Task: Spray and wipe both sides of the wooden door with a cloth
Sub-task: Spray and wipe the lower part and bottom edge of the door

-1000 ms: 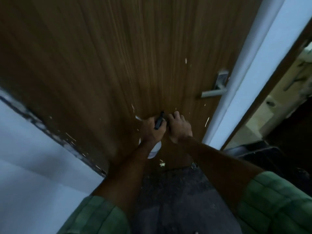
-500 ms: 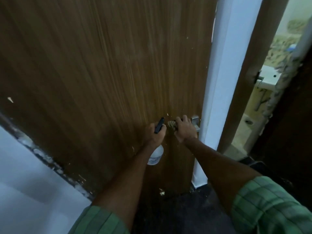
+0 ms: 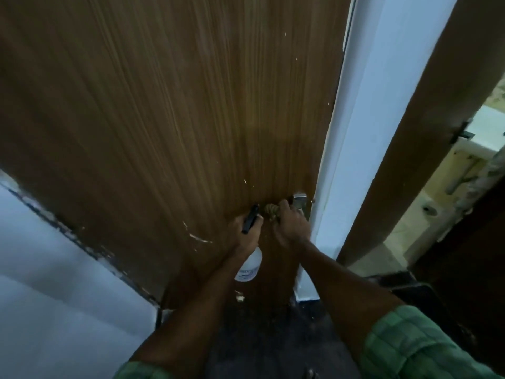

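The wooden door (image 3: 164, 119) fills the view from 9 to 1 o'clock. A spray bottle (image 3: 249, 265) is gripped by the left hand (image 3: 246, 233). A cloth (image 3: 270, 216) and the door handle (image 3: 299, 205) are gripped by the right hand (image 3: 291, 227), near the middle.

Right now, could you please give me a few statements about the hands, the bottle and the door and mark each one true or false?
1. The left hand holds a spray bottle with a black nozzle. True.
2. The right hand hangs free, away from the door. False: it is at the door handle, gripping a bunched cloth.
3. The wooden door bears pale flecks and scratches near the hands. True.
4. The spray bottle stands on the floor. False: it is held up against the door, its white body hanging below the hand.
5. Both sleeves are plain white. False: the right sleeve is green checked.
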### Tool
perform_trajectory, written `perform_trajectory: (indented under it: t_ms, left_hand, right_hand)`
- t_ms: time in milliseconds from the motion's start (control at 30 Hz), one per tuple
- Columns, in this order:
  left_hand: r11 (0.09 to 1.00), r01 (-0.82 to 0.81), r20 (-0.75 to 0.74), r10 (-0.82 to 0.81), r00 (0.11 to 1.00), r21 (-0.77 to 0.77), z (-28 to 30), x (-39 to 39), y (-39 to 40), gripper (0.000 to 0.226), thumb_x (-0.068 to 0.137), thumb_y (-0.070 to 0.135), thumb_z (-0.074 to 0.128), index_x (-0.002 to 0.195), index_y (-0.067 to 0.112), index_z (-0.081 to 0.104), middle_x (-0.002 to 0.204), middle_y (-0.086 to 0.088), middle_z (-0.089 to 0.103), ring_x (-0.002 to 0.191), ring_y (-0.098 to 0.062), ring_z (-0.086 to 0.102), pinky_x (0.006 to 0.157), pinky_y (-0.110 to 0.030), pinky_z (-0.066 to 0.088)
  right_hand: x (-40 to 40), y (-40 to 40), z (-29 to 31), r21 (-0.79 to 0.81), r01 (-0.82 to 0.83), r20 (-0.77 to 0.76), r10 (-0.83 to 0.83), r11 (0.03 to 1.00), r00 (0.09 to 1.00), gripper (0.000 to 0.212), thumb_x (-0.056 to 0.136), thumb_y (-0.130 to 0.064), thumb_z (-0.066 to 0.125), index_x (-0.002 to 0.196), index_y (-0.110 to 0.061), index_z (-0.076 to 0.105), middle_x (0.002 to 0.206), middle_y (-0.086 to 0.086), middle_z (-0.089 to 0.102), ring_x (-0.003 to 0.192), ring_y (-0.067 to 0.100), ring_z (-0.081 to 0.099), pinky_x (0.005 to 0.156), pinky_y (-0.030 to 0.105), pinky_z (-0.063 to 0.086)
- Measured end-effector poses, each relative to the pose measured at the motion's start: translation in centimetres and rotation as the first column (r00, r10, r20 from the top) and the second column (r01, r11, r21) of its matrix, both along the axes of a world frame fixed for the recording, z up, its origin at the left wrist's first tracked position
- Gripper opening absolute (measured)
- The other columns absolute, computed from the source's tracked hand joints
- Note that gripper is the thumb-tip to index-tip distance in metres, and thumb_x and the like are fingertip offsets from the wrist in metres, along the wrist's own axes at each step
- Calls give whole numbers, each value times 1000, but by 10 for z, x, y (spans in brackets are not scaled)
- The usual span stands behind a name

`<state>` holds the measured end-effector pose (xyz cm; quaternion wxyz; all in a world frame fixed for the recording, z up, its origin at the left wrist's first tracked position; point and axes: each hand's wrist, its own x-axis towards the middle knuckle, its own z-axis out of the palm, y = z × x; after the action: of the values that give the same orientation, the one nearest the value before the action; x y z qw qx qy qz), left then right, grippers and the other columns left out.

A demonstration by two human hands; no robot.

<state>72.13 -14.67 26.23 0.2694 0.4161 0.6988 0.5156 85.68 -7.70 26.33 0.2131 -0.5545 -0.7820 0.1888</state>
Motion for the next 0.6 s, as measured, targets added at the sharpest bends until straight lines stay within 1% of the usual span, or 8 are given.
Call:
perform_trajectory:
  t_ms: [67,133,200,333,400,467,533,600]
  left_hand:
    - [999,-52,-43,51,998,-13,-7,17,1,38,94,48,68,79,13,71,68,-8,68,62,-26,63,69,-44,54]
    - [996,-83,-67,80,995,-43,-9,31,-3,29,98,37,70,76,18,68,65,-3,65,62,-24,64,66,-42,54]
    - [996,-81,-79,78,994,-38,-13,47,-8,27,102,31,68,76,23,67,62,3,62,60,-19,62,63,-35,49]
    - [988,-153,-47,153,987,8,-10,76,-25,23,102,24,66,86,10,74,74,-9,70,68,-18,65,67,-38,49]
    - [985,-170,-43,171,984,27,-10,86,-33,17,103,21,65,92,11,76,79,-7,72,72,-13,67,67,-32,50]
    - [980,-193,-69,197,978,51,-7,98,-46,16,103,22,65,99,13,77,84,-2,74,74,-4,67,66,-21,50]
    - [973,-224,-82,228,970,55,-4,110,-60,17,104,23,64,93,16,75,77,4,72,69,-1,65,62,-14,46]
    - [964,-255,-60,260,964,70,-5,125,-78,26,103,20,64,78,21,68,62,6,65,57,-5,61,57,-18,45]
  right_hand:
    - [6,4,1,-19,-48,-38,47,999,998,35,97,-34,61,126,-21,47,118,8,65,107,31,62,83,40,51]
    - [12,4,-5,-1,-91,-49,91,996,995,40,95,-38,62,128,-21,46,120,9,64,109,33,61,84,44,54]
    - [20,1,-9,2,-111,-48,111,994,993,45,94,-40,63,130,-19,47,121,11,63,111,35,61,84,45,54]
    - [38,-7,-12,12,-183,-63,183,983,981,49,92,-37,67,134,-19,47,124,10,62,114,33,60,83,44,54]
    - [45,-14,-13,-5,-218,-67,218,976,974,49,92,-35,67,134,-20,46,125,9,61,115,33,60,86,44,54]
    - [53,-26,-12,-24,-254,-74,252,967,965,50,92,-33,67,135,-21,44,126,8,61,114,33,61,88,45,55]
    - [58,-38,-10,-30,-287,-89,283,957,955,48,93,-32,65,135,-22,44,124,8,62,111,32,63,88,45,55]
    - [71,-53,-11,-26,-317,-178,308,948,935,39,94,-28,64,130,-23,49,118,5,66,108,30,65,87,43,55]
